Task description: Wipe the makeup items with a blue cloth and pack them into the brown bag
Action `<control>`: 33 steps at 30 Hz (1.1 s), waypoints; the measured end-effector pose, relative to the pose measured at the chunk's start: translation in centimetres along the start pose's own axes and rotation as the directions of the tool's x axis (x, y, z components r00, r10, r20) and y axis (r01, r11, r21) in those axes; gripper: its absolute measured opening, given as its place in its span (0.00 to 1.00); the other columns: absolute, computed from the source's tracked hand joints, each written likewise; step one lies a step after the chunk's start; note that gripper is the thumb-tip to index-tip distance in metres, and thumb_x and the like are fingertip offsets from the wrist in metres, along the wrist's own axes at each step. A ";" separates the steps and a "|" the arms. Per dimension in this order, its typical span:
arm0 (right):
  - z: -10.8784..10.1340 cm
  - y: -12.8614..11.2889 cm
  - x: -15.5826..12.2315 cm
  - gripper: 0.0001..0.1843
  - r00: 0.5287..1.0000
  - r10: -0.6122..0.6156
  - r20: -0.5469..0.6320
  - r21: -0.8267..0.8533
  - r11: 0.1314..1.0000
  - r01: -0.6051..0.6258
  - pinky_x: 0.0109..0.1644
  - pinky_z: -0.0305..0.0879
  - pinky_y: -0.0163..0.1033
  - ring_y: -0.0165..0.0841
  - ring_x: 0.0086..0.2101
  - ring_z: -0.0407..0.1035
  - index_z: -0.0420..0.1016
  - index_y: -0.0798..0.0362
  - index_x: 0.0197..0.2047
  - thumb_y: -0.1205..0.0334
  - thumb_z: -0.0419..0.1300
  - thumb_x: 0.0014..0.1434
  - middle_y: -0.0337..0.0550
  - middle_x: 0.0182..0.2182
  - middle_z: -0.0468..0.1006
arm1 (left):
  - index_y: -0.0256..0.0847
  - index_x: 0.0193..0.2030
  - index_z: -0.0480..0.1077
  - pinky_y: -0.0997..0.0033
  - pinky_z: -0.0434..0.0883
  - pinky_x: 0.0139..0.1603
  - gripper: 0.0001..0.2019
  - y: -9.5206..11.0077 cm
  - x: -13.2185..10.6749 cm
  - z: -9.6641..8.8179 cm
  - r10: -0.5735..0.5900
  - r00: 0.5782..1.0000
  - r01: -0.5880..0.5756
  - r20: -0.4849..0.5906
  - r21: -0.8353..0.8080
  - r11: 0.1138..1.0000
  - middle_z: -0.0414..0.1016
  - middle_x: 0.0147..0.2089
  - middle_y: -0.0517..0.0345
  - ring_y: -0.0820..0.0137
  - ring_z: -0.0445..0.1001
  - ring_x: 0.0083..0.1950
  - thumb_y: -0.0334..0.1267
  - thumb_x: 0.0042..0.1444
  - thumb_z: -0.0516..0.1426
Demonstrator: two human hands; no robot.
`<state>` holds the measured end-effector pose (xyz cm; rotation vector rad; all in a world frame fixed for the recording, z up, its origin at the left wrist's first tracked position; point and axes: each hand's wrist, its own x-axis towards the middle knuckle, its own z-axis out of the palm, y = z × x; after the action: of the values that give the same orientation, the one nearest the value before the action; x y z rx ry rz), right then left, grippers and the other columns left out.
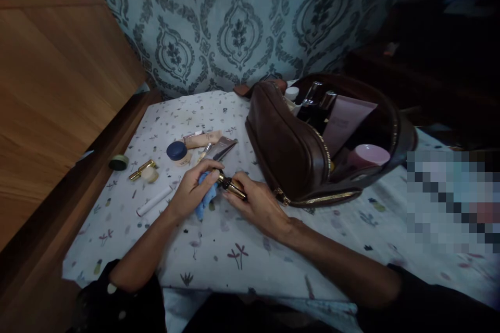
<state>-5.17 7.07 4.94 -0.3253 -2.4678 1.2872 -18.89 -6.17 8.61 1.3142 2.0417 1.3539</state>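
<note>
My right hand [261, 203] grips a small dark and gold cosmetic tube [233, 186], lying slanted just above the patterned sheet [219, 250]. My left hand [192, 187] is closed on a blue cloth [204, 199] and presses it against the tube's upper end. Both hands meet in the middle of the bed, just left of an open brown leather cosmetic bag [289, 151].
The bag holds a pink tube [346, 120], dark bottles [317, 101] and a pink jar [369, 156]. On the sheet lie a blue-lidded jar [177, 151], a beige tube [203, 139], a grey-brown tube [221, 148], a gold item [141, 169], a white stick [154, 201] and a green tin [118, 162]. Wooden furniture [58, 104] stands left.
</note>
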 end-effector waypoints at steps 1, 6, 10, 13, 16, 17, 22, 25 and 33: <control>-0.1 0.0 0.0 0.11 1.000 -0.005 -0.016 0.005 1.000 0.006 0.31 0.52 0.34 0.30 0.24 0.60 0.58 0.48 0.35 0.53 0.56 0.61 0.34 0.24 0.65 | 0.45 0.50 0.74 0.67 0.68 0.50 0.15 0.0 0.1 -0.1 0.015 1.000 -0.015 0.012 -0.003 1.000 0.75 0.44 0.55 0.64 0.72 0.46 0.50 0.66 0.52; 0.0 0.3 0.0 0.11 0.998 -0.041 -0.046 0.031 0.999 0.043 0.30 0.53 0.34 0.29 0.24 0.59 0.59 0.48 0.34 0.52 0.56 0.62 0.33 0.24 0.65 | 0.43 0.49 0.73 0.69 0.69 0.47 0.15 0.1 0.1 -0.5 0.033 0.998 -0.033 0.060 0.003 0.999 0.75 0.42 0.54 0.65 0.72 0.45 0.50 0.66 0.53; 0.2 0.3 0.0 0.12 0.999 -0.018 -0.026 0.002 1.000 0.018 0.31 0.53 0.35 0.30 0.24 0.60 0.60 0.48 0.35 0.52 0.57 0.62 0.34 0.24 0.65 | 0.41 0.37 0.69 0.74 0.64 0.32 0.16 -0.3 0.1 -0.3 -0.046 0.998 0.045 0.045 0.010 0.999 0.66 0.28 0.61 0.71 0.64 0.30 0.52 0.65 0.53; 0.1 0.1 -0.1 0.11 1.000 -0.015 -0.005 0.016 1.000 0.015 0.31 0.54 0.35 0.31 0.25 0.61 0.61 0.48 0.37 0.52 0.57 0.61 0.34 0.25 0.66 | 0.41 0.30 0.66 0.75 0.60 0.26 0.20 -0.5 0.2 0.0 -0.092 0.996 0.092 -0.004 0.006 0.996 0.60 0.24 0.64 0.73 0.59 0.26 0.55 0.64 0.54; -0.1 -0.1 0.0 0.12 1.000 -0.020 -0.007 0.103 0.995 0.020 0.32 0.55 0.35 0.31 0.26 0.62 0.61 0.48 0.40 0.50 0.56 0.62 0.34 0.25 0.67 | 0.41 0.32 0.69 0.75 0.64 0.30 0.18 -0.6 0.4 -0.2 -0.050 0.999 0.050 0.008 -0.003 0.999 0.65 0.27 0.62 0.72 0.64 0.29 0.54 0.64 0.54; -0.1 -0.1 0.0 0.12 1.000 -0.019 -0.008 0.140 0.990 0.020 0.32 0.55 0.35 0.31 0.26 0.61 0.60 0.48 0.40 0.49 0.56 0.63 0.33 0.26 0.66 | 0.41 0.35 0.71 0.74 0.67 0.35 0.17 -0.6 0.5 -0.3 -0.024 1.000 0.024 0.019 -0.012 1.000 0.69 0.30 0.60 0.70 0.67 0.32 0.53 0.64 0.55; -0.4 -0.2 0.1 0.15 1.000 -0.021 0.000 0.250 0.968 0.020 0.32 0.54 0.35 0.30 0.27 0.58 0.60 0.49 0.36 0.46 0.53 0.66 0.32 0.25 0.60 | 0.44 0.48 0.75 0.70 0.68 0.53 0.14 -0.7 0.6 -0.7 0.014 0.999 -0.011 0.033 -0.071 0.997 0.76 0.48 0.54 0.65 0.74 0.49 0.49 0.64 0.57; -0.4 -0.1 0.1 0.15 1.000 -0.011 -0.001 0.250 0.968 0.010 0.32 0.54 0.35 0.29 0.27 0.58 0.61 0.50 0.37 0.47 0.53 0.66 0.32 0.25 0.61 | 0.43 0.48 0.74 0.72 0.69 0.42 0.16 -0.9 0.4 -0.5 -0.036 0.999 0.037 0.017 -0.085 0.996 0.76 0.43 0.55 0.67 0.73 0.41 0.52 0.63 0.57; -0.3 -0.2 0.5 0.27 0.985 0.039 0.170 0.489 0.864 -0.118 0.26 0.52 0.35 0.26 0.22 0.55 0.59 0.50 0.28 0.35 0.52 0.64 0.32 0.22 0.61 | 0.41 0.39 0.72 0.74 0.67 0.35 0.14 -0.4 0.4 -0.3 -0.032 0.999 0.032 0.010 -0.044 0.999 0.71 0.33 0.59 0.70 0.68 0.34 0.51 0.61 0.58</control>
<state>-5.47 7.39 5.34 -0.1974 -2.1416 1.9876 -19.50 -6.06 8.43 1.2612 2.0068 1.3689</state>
